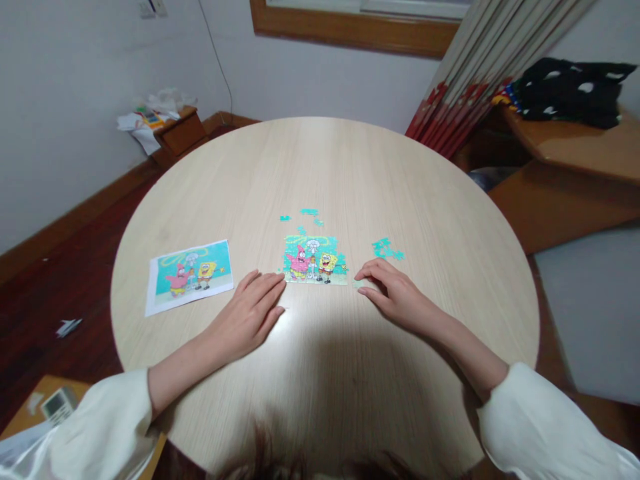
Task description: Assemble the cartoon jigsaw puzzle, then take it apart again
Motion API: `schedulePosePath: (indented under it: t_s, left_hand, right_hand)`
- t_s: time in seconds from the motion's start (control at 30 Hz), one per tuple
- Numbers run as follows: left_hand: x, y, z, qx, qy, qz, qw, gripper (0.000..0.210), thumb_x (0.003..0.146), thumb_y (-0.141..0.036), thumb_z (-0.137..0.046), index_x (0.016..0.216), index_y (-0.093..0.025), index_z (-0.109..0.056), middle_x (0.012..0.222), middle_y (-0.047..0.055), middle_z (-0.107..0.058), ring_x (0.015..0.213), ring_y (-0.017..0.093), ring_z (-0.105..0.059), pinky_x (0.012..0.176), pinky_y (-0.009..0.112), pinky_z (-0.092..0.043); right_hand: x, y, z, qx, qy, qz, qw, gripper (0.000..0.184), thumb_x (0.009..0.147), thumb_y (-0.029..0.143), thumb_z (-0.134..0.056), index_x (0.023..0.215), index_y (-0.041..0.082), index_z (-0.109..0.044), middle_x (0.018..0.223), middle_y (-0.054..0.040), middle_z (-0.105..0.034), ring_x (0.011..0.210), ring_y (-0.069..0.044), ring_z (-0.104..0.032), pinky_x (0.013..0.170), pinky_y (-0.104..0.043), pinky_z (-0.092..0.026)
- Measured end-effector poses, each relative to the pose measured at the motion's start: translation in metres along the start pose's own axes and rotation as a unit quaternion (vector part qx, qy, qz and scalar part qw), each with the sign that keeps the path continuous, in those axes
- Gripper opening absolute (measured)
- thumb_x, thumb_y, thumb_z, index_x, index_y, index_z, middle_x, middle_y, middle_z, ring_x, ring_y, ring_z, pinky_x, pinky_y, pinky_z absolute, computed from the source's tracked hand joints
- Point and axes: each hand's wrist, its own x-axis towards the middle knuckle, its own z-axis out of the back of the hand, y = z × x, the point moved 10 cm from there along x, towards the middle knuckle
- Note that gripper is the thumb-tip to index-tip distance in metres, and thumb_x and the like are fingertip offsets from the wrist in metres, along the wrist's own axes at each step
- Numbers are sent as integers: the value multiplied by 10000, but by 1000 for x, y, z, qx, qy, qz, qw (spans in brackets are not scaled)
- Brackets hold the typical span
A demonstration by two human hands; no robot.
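Observation:
A partly assembled jigsaw puzzle with cartoon figures lies in the middle of the table. My left hand rests flat, fingers stretched out, its fingertips at the puzzle's lower left edge. To the right of the puzzle, my right hand is curled, with thumb and forefinger around a small pale puzzle piece on the table, a little apart from the assembled part. Loose turquoise pieces lie just beyond my right hand. More loose pieces are scattered behind the puzzle.
A printed reference picture of the same scene lies left of my left hand. The round wooden table fills the view. Behind it are a window, a curtain and a side cabinet with dark cloth on top.

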Motion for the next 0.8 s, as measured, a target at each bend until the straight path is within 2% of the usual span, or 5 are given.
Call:
schedulePosePath:
  t_s: [0.1,0.33,0.8]
  left_hand:
    - [-3,-5,-7,25,13,-16,999,374,976,-269,-368,1254,-77,-529,1281,190,-587,1222,278,-517,1081,542,-341]
    - [0,3,-11,5,23,8,1000,400,968,-305,-369,1295,-120,-506,1286,172,-588,1219,281,-527,1086,548,-362]
    - [-1,0,-9,0,2,0,1000,411,956,-265,-388,1312,-89,-495,1281,203,-569,1207,305,-524,1073,547,-391]
  right_hand:
    - [0,1,1,0,-13,1,1000,101,856,198,-520,929,216,-587,935,-80,-605,918,-216,-596,823,-396,-500]
    - [0,3,-1,-3,-37,-2,999,109,865,206,-517,951,221,-581,959,-85,-608,946,-222,-595,844,-415,-501]
    - [1,0,2,-12,-63,-13,998,156,876,191,-492,938,208,-634,935,-82,-647,877,-206,-621,807,-386,-513]
